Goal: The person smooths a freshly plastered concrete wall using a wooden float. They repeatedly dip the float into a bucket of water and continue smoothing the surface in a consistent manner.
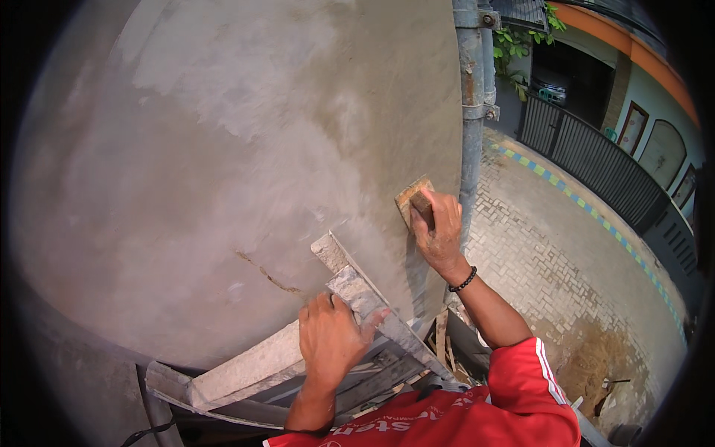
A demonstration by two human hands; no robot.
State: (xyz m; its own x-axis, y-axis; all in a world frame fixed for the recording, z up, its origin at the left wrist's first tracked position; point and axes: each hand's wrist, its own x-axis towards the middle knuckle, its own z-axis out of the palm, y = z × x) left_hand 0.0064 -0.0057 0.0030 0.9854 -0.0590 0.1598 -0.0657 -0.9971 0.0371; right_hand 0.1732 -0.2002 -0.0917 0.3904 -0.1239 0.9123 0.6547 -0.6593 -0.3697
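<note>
Right hand (441, 227): clasped on float (408, 199), at wall (223, 149), right. Left hand (332, 339): bent over plank (257, 363), near; whether gripping, one cannot tell.

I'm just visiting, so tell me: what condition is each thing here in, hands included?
Right hand: closed around the wooden float
Wooden float: gripped, flat side toward the wall
Left hand: on the plank, grip partly hidden
Plank: crusted, pale
Wall: coated, patchy in tone
Bracelet: worn, right wrist
Pipe: clamped, brown-stained
Gate: apparently shut
</note>
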